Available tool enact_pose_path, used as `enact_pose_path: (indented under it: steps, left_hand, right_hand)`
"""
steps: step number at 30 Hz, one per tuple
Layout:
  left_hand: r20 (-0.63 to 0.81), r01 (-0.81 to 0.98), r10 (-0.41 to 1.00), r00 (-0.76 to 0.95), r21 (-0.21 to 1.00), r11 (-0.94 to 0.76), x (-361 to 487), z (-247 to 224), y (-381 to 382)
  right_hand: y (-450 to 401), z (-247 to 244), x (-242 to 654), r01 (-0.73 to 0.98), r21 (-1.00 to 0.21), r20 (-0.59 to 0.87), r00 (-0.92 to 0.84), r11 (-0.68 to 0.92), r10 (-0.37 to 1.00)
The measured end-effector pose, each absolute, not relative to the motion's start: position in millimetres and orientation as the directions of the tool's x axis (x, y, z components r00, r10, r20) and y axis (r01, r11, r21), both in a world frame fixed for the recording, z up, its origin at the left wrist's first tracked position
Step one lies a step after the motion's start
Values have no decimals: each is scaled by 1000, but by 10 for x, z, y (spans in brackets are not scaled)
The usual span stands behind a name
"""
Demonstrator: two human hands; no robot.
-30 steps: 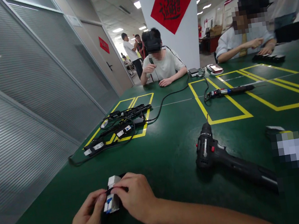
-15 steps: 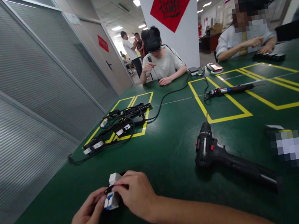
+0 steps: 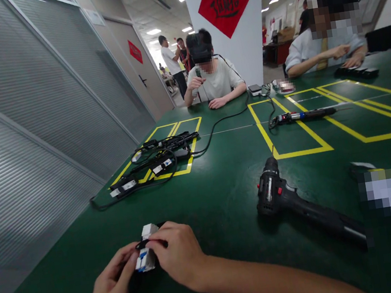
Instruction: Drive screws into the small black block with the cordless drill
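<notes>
Near the front left of the green table, my left hand (image 3: 110, 289) pinches one side of a small black part (image 3: 142, 244). My right hand (image 3: 180, 254) has its fingers closed on the other side of that same part. A white block with blue marks (image 3: 145, 259) sits just below the black part, between my hands, and a second white block (image 3: 149, 230) shows just above it. My fingers hide how the blocks and the black part join.
A black power drill (image 3: 280, 197) lies right of my hands. Black cabled strips (image 3: 160, 159) lie at the back left on the green table (image 3: 223, 186). A pen-like tool (image 3: 304, 115) rests farther back. Two people (image 3: 220, 76) sit across the table.
The view has shifted slightly, so the table things appear a little displaced. Both hands keep nearly the same pose on the black part.
</notes>
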State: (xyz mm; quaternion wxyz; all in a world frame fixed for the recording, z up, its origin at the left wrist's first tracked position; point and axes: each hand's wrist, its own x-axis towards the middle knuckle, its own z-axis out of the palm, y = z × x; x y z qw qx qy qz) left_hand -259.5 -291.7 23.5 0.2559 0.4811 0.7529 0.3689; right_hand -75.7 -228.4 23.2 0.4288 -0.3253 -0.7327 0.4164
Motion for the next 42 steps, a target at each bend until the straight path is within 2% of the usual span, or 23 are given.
enact_pose_path:
  steps: [8, 16, 18, 21, 24, 29, 33, 38, 42]
  left_hand:
    - [-59, 545, 856, -513, 749, 378, -2467, 408, -2871]
    - [-101, 519, 835, -540, 741, 425, -2460, 487, -2857]
    - [-141, 450, 827, -544, 783, 429, -2474, 462, -2857]
    - [-278, 258, 799, -534, 846, 467, -2480, 445, -2847]
    - [-384, 180, 797, -466, 841, 510, -2460, 483, -2823]
    - [-296, 334, 865, -404, 833, 441, -2403, 504, -2764]
    - [-223, 330, 903, -367, 877, 350, -2310, 450, -2686]
    - [-129, 414, 955, -267, 880, 234, -2024, 615, -2455]
    - [-98, 433, 988, -122, 890, 141, -1676, 794, -2060]
  right_hand:
    - [-2309, 264, -780, 113, -907, 326, -424, 407, 845]
    - [-2325, 307, -845, 94, -967, 187, -379, 239, 906]
    - [-2334, 334, -852, 97, -981, 125, -346, 168, 930]
    - [-2328, 346, -866, 118, -992, 1, -283, 35, 959]
    - [-2279, 304, -895, 120, -990, -105, -300, -71, 948]
    - [-2190, 214, -917, 69, -988, -156, -345, -141, 925]
    - [-2199, 212, -861, -3, -989, -140, -324, -149, 936]
    - [-2179, 268, -709, -121, -986, -87, -237, -118, 968]
    - [-2007, 348, -410, -173, -980, -69, -144, -94, 987]
